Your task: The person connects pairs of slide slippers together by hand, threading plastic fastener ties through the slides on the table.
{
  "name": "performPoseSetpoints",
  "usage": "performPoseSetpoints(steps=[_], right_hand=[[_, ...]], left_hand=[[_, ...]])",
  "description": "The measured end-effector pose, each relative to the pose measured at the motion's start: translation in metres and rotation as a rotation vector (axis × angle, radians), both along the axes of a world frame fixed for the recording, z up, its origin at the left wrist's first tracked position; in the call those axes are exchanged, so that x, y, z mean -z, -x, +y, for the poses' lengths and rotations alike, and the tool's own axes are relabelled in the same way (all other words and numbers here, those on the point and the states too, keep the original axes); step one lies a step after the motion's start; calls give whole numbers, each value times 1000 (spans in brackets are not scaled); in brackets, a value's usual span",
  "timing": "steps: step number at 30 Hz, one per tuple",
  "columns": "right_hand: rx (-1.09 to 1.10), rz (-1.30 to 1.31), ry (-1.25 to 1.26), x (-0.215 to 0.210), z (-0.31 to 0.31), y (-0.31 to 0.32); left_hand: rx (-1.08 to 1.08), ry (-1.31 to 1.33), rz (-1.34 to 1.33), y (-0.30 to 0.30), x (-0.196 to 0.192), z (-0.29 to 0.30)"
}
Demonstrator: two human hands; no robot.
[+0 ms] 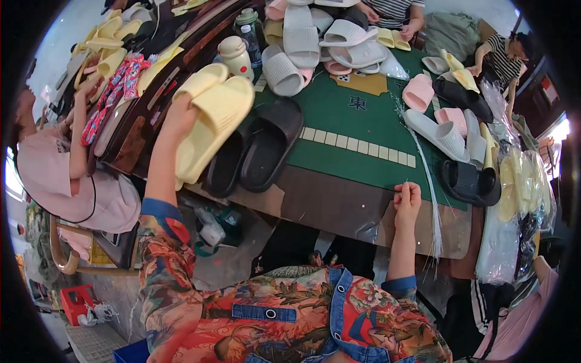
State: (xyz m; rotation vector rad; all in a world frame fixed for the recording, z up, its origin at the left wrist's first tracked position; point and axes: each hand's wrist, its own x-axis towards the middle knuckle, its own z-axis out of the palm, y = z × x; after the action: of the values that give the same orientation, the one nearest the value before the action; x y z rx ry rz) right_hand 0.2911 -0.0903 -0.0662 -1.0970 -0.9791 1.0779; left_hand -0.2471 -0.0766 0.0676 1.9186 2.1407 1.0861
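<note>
My left hand (180, 118) grips a pair of pale yellow slide slippers (219, 110), held up over the table's left edge. Just right of them, a pair of black slippers (270, 145) rests on the table near its front edge. My right hand (408, 196) is at the front edge with fingers pinched together; a tiny thin tip shows above them, too small to name. To its right lies a bundle of thin white plastic strands (433, 212), hanging over the table's edge.
Grey slippers (301, 45) are heaped at the back of the green table mat (330, 172). A cream flask (235, 55) and bottles stand left of them. More slippers, including a black one (471, 181), lie at right beside plastic-bagged pairs (520, 181). Co-workers sit at left, back and right.
</note>
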Motion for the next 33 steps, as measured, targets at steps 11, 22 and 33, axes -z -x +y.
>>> performPoseSetpoints(steps=[11,22,33], right_hand=[[54,-99,-17,8,-6,-13],[75,-63,-40,-13,-9,11],[-85,-446,-163,-45,-42,5]], left_hand=[[-110,137,-136,9,43,29],[471,-24,-115,-238,30,-58],[796,231,-442,-358,96,-35]])
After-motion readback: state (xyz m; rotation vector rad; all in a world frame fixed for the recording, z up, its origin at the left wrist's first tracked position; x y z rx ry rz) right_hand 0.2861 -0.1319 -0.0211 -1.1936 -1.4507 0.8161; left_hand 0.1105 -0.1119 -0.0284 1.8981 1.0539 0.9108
